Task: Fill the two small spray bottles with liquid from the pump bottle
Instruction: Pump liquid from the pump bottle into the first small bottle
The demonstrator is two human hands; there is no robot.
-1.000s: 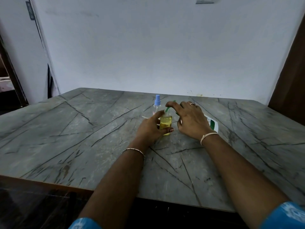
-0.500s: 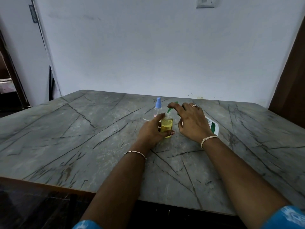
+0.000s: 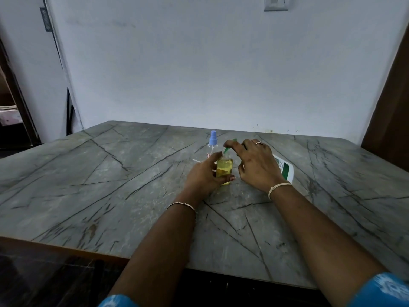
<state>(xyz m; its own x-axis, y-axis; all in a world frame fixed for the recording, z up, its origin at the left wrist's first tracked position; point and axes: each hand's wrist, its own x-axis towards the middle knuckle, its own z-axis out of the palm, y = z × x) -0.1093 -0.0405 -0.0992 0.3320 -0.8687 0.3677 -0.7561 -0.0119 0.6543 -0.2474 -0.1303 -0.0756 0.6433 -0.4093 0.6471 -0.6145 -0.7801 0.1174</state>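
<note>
A small clear spray bottle [image 3: 224, 167] holding yellow liquid stands on the grey marble table [image 3: 110, 185]. My left hand [image 3: 204, 177] grips its body from the left. My right hand [image 3: 254, 165] arches over it, and the fingertips pinch the green pump nozzle [image 3: 228, 149] right above the small bottle's open neck. The white pump bottle [image 3: 285, 170] with a green label lies mostly hidden behind my right hand. A second small spray bottle with a blue spray cap [image 3: 213, 139] stands just behind the left hand.
A thin white tube [image 3: 196, 160] lies on the table by the blue-capped bottle. The table's near edge [image 3: 66, 247] runs below my forearms. A white wall stands behind the table, and a dark doorway [image 3: 13, 111] opens at the far left.
Both hands keep their hold on the bottle and nozzle. The view has tilted upward slightly, so the hands and bottles sit lower in frame.
</note>
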